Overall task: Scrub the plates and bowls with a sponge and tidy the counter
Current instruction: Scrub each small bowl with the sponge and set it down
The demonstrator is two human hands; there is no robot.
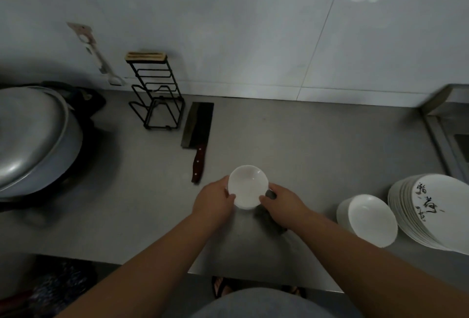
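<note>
White bowl (247, 187), empty, gripped at opposite rims by left hand (213, 203) and right hand (284, 203); stacked bowls (370, 218) nearby, top one empty

cleaver (197, 128) lying flat just beside a black wire rack (157, 99), big lidded wok (33, 137) off to the left, white tiled wall (253, 38) behind

Right edge cuts the plate stack (436, 206); left edge, the pot lid (33, 135).
</note>
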